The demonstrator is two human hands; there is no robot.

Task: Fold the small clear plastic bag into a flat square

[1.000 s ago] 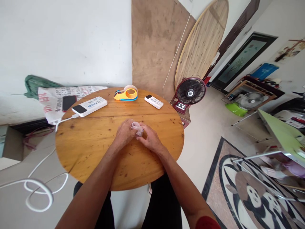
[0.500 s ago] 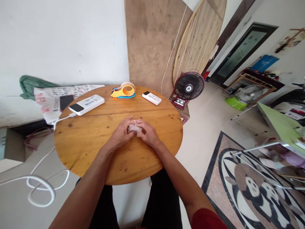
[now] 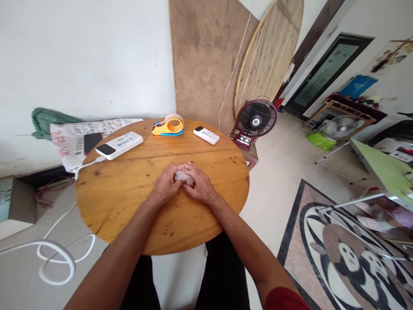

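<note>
Between my two hands, low over the middle of the wooden table (image 3: 122,215), is a crumpled bundle of clear, whitish tape or film (image 3: 183,176). My left hand (image 3: 165,184) curls around its left side, thumb at the near edge. My right hand (image 3: 200,184) grips the right side, fingertips meeting the left ones over the top. What may lie inside the bundle is hidden. Beyond the hands rests an orange and blue tape dispenser (image 3: 167,127) with a roll on it.
A white power bank (image 3: 120,145) with a white cable (image 3: 58,221) lies at the table's left, and a smaller white device (image 3: 206,135) at the far right. A dark phone-like slab (image 3: 92,142) sits on a printed sack (image 3: 69,148). A fan (image 3: 256,122) stands beyond the right edge.
Both hands have closed in more tightly around the crumpled bundle, and its loose flap looks more folded in. The whole view has shifted slightly; objects on the table stay put.
</note>
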